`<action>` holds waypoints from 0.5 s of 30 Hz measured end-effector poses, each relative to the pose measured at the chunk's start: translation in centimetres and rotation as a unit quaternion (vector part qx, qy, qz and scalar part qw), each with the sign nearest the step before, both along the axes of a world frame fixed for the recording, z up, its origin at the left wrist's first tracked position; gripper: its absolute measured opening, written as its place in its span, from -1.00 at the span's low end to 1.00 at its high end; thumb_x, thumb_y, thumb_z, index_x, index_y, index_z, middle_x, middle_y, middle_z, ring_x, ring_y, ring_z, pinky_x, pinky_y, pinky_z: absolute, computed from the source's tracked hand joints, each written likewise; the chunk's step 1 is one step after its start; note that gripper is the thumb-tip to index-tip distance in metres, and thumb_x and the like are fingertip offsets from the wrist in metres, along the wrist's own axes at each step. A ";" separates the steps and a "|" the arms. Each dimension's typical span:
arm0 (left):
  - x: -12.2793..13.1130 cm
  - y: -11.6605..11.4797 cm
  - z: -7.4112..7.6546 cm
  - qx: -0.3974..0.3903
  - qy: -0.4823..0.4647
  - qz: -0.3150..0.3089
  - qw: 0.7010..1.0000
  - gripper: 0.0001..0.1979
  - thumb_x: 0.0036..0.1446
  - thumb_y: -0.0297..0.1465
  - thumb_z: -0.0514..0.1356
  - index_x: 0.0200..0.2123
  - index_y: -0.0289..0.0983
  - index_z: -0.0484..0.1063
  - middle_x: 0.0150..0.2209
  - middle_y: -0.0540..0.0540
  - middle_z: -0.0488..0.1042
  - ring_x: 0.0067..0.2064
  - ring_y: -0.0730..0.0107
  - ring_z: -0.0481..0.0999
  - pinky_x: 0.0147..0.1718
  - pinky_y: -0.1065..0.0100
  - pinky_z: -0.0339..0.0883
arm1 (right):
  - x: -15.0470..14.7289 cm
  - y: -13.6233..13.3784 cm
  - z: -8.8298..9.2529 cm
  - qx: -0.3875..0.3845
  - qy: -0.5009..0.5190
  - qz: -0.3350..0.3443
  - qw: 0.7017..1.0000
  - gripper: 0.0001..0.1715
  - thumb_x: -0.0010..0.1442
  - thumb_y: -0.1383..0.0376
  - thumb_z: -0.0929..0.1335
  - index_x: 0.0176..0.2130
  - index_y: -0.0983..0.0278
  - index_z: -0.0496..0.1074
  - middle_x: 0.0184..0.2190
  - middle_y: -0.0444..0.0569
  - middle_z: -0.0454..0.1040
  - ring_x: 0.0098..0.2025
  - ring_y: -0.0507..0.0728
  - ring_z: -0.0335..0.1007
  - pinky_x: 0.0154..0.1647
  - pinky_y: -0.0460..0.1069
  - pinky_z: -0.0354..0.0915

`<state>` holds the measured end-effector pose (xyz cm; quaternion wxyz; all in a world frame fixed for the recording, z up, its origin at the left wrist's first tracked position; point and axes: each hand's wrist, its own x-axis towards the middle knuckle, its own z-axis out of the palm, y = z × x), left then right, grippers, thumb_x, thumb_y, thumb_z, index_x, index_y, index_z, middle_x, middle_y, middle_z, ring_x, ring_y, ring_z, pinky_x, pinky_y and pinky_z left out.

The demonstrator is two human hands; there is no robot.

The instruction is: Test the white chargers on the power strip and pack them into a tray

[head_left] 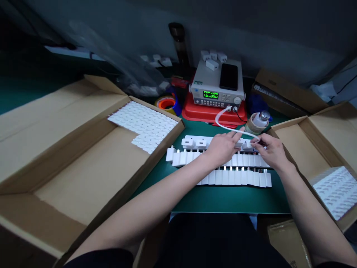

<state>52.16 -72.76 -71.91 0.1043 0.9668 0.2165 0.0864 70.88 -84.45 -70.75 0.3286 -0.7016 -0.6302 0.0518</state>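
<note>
Rows of white charger plugs [237, 176] lie side by side on the green mat [223, 199]. My left hand [223, 149] rests over the back row, fingers curled on a white charger plug [240, 143]. My right hand [269, 149] pinches the end of a white cable [227, 124] right beside that charger. The cable loops back to a grey test meter [216, 87] with a green display. Whether the cable end sits inside the charger is hidden by my fingers.
A large cardboard box [69, 167] on the left holds a layer of white chargers [145, 124]. Another box [320, 156] on the right holds more. A black phone [228, 76] lies on the meter, which stands on a red tray [195, 111]. Tape roll [166, 103] and a bottle [258, 123] stand nearby.
</note>
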 end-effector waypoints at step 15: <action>2.7 -1.5 -0.8 -0.052 -0.093 -0.052 0.993 -0.63 0.23 -0.43 0.23 0.08 -0.39 0.33 -0.04 -0.27 0.49 -0.02 0.07 0.50 -0.16 0.14 0.36 | 0.7 -0.7 -0.6 0.014 -0.108 0.006 0.994 -0.83 0.29 0.24 0.35 -0.21 0.18 0.56 -0.26 -0.02 0.63 -0.22 0.20 0.57 -0.20 0.06 0.43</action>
